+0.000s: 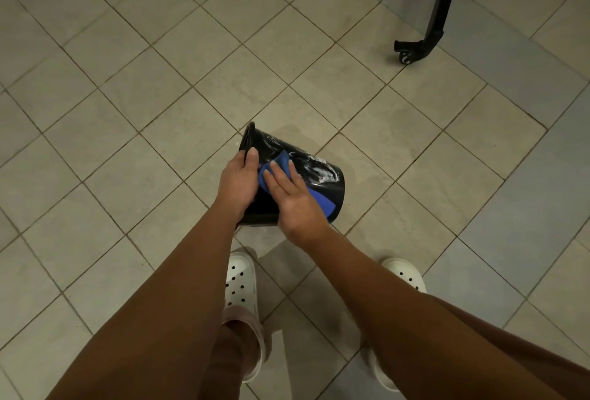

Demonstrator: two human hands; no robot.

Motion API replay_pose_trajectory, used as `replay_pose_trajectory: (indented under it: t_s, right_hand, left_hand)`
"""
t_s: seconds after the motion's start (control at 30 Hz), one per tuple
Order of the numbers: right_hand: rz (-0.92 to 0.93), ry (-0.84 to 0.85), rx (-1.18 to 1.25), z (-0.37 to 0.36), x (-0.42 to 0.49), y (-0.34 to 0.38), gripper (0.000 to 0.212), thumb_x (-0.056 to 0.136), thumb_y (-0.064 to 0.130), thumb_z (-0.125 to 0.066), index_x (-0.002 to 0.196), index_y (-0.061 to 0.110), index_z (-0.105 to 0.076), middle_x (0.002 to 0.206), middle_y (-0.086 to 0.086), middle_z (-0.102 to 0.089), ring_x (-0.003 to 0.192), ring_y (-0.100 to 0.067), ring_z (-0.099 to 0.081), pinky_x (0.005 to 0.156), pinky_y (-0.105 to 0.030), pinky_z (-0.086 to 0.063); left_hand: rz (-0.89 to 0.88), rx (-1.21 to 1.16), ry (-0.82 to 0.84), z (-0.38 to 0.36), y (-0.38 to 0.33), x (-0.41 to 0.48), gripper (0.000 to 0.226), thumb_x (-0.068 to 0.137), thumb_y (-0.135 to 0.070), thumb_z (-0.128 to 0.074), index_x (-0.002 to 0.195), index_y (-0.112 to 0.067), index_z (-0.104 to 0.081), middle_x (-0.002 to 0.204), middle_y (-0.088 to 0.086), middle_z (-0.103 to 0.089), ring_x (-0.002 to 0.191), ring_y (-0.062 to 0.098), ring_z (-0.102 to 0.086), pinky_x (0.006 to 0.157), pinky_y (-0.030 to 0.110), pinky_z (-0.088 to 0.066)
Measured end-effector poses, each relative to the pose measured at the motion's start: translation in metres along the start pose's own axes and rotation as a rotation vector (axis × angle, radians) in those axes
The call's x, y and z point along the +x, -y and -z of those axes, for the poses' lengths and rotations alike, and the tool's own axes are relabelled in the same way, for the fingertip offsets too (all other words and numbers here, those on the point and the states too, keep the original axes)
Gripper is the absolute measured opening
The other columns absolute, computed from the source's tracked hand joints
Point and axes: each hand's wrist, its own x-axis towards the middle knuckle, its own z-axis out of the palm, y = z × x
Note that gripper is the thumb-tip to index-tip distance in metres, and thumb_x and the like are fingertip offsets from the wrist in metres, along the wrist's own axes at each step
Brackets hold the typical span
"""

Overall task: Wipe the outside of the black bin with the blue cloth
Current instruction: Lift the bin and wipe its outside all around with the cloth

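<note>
The black bin (322, 176) is held tipped on its side above the tiled floor, rim toward the left, base toward the right. White soapy streaks show on its upper wall. My left hand (238, 184) grips the bin at its rim, thumb over the edge. My right hand (292, 196) lies flat on the blue cloth (321, 201), pressing it against the bin's outer wall. Cloth shows past the fingertips and below the palm; the rest is hidden under the hand.
A beige tiled floor (159, 80) lies all around. A black metal leg with a caster wheel (407, 54) stands at the upper right. My feet in white perforated clogs (241, 284) are directly below the bin.
</note>
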Motion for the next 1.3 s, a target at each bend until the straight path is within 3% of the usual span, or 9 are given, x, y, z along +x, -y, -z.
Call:
replay_pose_trajectory:
  t_s: [0.13, 0.3, 0.43, 0.6, 0.77, 0.87, 1.0, 1.17, 1.3]
  right_hand:
    - [-0.201, 0.034, 0.046, 0.004, -0.004, -0.007, 0.072, 0.087, -0.004, -0.047, 0.148, 0.011, -0.011, 0.157, -0.008, -0.002, 0.143, -0.03, 0.008, 0.118, -0.041, -0.007]
    - [-0.099, -0.015, -0.072, -0.013, -0.022, 0.0, 0.075, 0.061, -0.013, -0.07, 0.132, -0.006, -0.045, 0.138, -0.025, -0.043, 0.129, -0.048, -0.034, 0.104, -0.05, -0.025]
    - [-0.034, 0.025, -0.058, 0.001, -0.007, -0.007, 0.069, 0.082, -0.01, -0.052, 0.144, 0.003, -0.026, 0.153, -0.015, -0.021, 0.142, -0.037, -0.008, 0.114, -0.04, -0.016]
    - [-0.256, 0.103, -0.147, 0.017, -0.006, 0.003, 0.064, 0.095, 0.003, -0.037, 0.147, 0.003, 0.001, 0.156, -0.015, 0.004, 0.143, -0.031, 0.008, 0.114, -0.034, 0.008]
    - [-0.071, -0.012, -0.215, 0.013, -0.009, 0.013, 0.067, 0.086, 0.003, -0.056, 0.143, -0.003, -0.021, 0.151, -0.022, -0.02, 0.141, -0.037, -0.014, 0.114, -0.041, -0.005]
    - [-0.131, 0.171, -0.114, 0.018, 0.001, -0.003, 0.069, 0.092, 0.005, -0.045, 0.149, 0.009, -0.005, 0.157, -0.01, 0.001, 0.143, -0.03, 0.007, 0.115, -0.033, 0.004]
    - [-0.262, 0.142, -0.148, 0.019, -0.003, -0.007, 0.071, 0.095, 0.008, -0.042, 0.147, 0.008, 0.005, 0.156, -0.011, 0.009, 0.143, -0.029, 0.011, 0.113, -0.035, 0.007]
    - [-0.098, 0.038, -0.129, 0.006, -0.011, -0.012, 0.072, 0.074, -0.007, -0.066, 0.139, -0.005, -0.033, 0.145, -0.024, -0.033, 0.136, -0.045, -0.022, 0.109, -0.045, -0.011]
    - [-0.166, 0.123, -0.047, 0.016, -0.007, -0.026, 0.071, 0.088, -0.002, -0.046, 0.148, 0.01, -0.011, 0.157, -0.009, -0.005, 0.144, -0.031, 0.003, 0.116, -0.034, -0.003]
  left_hand:
    - [0.0, -0.014, -0.017, -0.001, -0.001, 0.0, 0.041, 0.101, -0.046, -0.037, 0.117, -0.017, -0.061, 0.112, 0.008, -0.067, 0.105, 0.025, -0.063, 0.097, 0.052, -0.05]
    - [0.004, 0.002, -0.017, 0.001, -0.002, 0.0, 0.036, 0.104, -0.042, -0.036, 0.117, -0.017, -0.059, 0.113, 0.008, -0.066, 0.106, 0.025, -0.062, 0.099, 0.049, -0.048]
    - [-0.007, 0.01, 0.007, 0.001, -0.003, 0.001, 0.035, 0.104, -0.039, -0.036, 0.117, -0.016, -0.06, 0.111, 0.01, -0.067, 0.103, 0.024, -0.064, 0.096, 0.049, -0.051]
    - [0.024, -0.007, -0.026, 0.001, -0.001, 0.0, 0.042, 0.104, -0.042, -0.035, 0.121, -0.013, -0.059, 0.113, 0.01, -0.065, 0.105, 0.026, -0.062, 0.098, 0.05, -0.049]
    - [0.064, -0.029, -0.028, 0.004, 0.003, 0.001, 0.045, 0.104, -0.042, -0.034, 0.124, -0.011, -0.059, 0.113, 0.011, -0.066, 0.105, 0.028, -0.064, 0.097, 0.052, -0.05]
    - [0.052, -0.038, -0.023, 0.003, 0.002, 0.0, 0.044, 0.104, -0.041, -0.035, 0.126, -0.011, -0.058, 0.114, 0.011, -0.066, 0.106, 0.026, -0.064, 0.097, 0.05, -0.05]
    - [0.039, -0.018, -0.027, -0.001, 0.0, -0.001, 0.043, 0.104, -0.042, -0.034, 0.126, -0.012, -0.058, 0.114, 0.009, -0.065, 0.106, 0.025, -0.062, 0.098, 0.051, -0.049]
    - [0.049, 0.009, -0.01, -0.001, 0.001, 0.0, 0.043, 0.104, -0.042, -0.034, 0.125, -0.013, -0.058, 0.114, 0.01, -0.065, 0.106, 0.026, -0.062, 0.099, 0.051, -0.048]
    - [0.03, -0.013, -0.009, -0.003, -0.001, -0.002, 0.043, 0.104, -0.043, -0.034, 0.126, -0.013, -0.058, 0.115, 0.009, -0.065, 0.107, 0.025, -0.061, 0.098, 0.047, -0.048]
